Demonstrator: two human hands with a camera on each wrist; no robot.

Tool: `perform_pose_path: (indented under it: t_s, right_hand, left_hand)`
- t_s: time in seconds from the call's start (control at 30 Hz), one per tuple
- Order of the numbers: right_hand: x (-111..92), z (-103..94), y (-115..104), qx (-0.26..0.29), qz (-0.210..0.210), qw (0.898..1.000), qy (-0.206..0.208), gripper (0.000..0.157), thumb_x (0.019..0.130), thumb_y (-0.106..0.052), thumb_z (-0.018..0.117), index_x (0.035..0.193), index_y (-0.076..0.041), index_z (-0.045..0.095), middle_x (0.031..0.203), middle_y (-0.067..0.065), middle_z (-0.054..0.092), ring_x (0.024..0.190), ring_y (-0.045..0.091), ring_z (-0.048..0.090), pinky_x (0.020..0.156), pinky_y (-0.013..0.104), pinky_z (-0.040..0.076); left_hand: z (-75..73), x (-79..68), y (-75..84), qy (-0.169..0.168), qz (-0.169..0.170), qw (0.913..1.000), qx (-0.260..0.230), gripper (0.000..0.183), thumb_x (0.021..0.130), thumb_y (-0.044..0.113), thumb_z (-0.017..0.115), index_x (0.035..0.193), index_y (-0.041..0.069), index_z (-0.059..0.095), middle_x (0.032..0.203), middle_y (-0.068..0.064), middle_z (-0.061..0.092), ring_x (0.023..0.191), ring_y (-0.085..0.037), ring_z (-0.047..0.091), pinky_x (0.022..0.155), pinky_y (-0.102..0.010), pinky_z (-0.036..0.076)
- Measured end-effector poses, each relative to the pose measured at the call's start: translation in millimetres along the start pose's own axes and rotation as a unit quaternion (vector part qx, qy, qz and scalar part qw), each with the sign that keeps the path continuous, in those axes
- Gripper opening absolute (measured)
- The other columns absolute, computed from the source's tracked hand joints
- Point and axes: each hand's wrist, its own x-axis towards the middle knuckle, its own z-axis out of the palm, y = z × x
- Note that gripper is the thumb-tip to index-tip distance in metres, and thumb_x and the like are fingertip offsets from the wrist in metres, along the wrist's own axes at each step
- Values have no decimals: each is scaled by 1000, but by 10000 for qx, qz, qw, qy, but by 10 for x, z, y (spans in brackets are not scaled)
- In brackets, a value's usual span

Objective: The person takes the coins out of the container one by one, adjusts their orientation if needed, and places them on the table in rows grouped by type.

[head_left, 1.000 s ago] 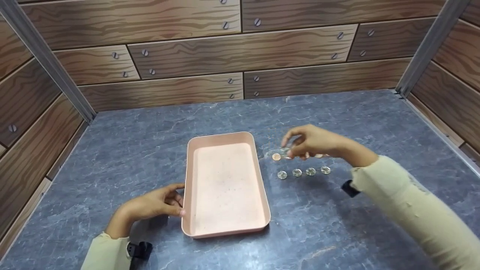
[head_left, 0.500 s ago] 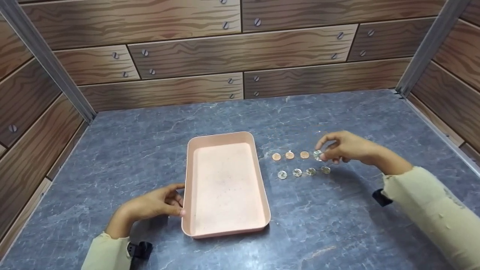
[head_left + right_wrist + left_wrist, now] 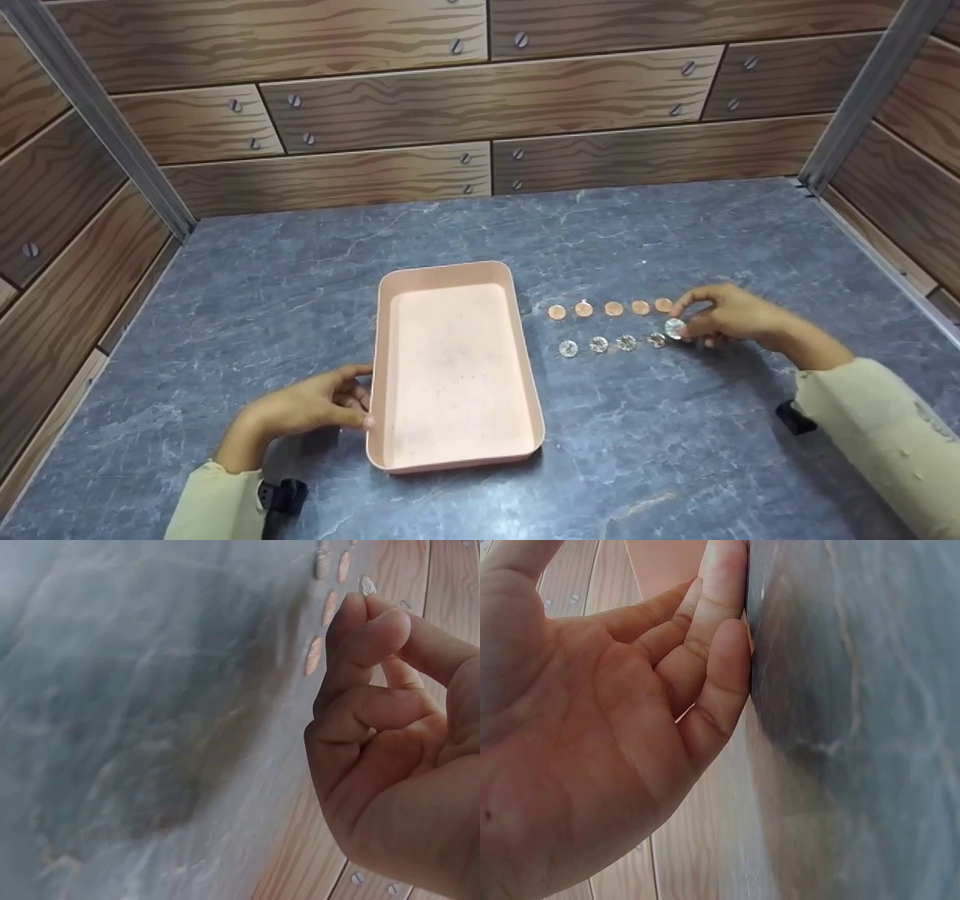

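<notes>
My left hand (image 3: 307,405) rests on the table at the left side of a pink rectangular tray (image 3: 531,390), thumb and index fingertip touching its outer wall. In the left wrist view, the loosely bent fingers of that hand (image 3: 615,720) lie against the tabletop. My right hand (image 3: 739,315) pinches a shiny, clear-silver round disc (image 3: 674,328) between thumb and index finger, at the right end of two rows. The upper row has several copper-coloured discs (image 3: 613,308); below it lie several silvery, faceted-looking discs (image 3: 598,345). In the right wrist view, the pinched disc (image 3: 367,586) shows beyond the fingertips.
A dark blue-grey marbled table (image 3: 300,300) lies under everything. Wood-patterned panels (image 3: 375,112) close off the back and sides, with grey metal posts (image 3: 855,97) at the corners. The tray's floor shows small dark specks.
My right hand has moved right along the upper row, then toward the lower row with a silvery disc in its pinch. More copper discs show in the upper row. My left hand stays at the tray.
</notes>
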Motion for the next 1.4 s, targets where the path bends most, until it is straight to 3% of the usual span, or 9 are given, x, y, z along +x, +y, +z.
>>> perform_pose_path:
  t_s: [0.27,0.57,1.07,1.4]
  right_hand:
    - [7,10,84,-118,115,9998,133,43,82,-12,69,120,2,56,62,-4,56,54,7,52,48,22,41]
    - [11,58,129,-80,123,9998,96,37,83,-7,66,117,5,57,68,-4,60,55,7,52,48,22,42]
    - [19,91,104,-178,303,9992,164,37,82,-13,68,114,2,57,65,-5,57,55,7,51,48,22,40]
    - [41,94,175,-32,237,9997,80,34,83,-10,66,112,5,57,73,-5,60,57,7,53,50,21,43]
  left_hand:
    - [-6,-4,-11,-36,69,10000,-13,88,84,12,73,146,-14,16,100,-7,57,86,-9,58,77,-19,49]
    - [-2,-13,-27,-72,68,10000,5,88,85,14,73,146,-14,17,101,-7,56,87,-9,58,77,-19,49]
    - [-3,-17,-37,-62,61,9999,76,88,86,17,73,146,-15,17,103,-10,57,87,-10,59,76,-19,49]
    - [-9,-18,-20,-102,32,9999,6,88,86,17,73,146,-14,16,103,-10,58,87,-10,59,76,-20,49]
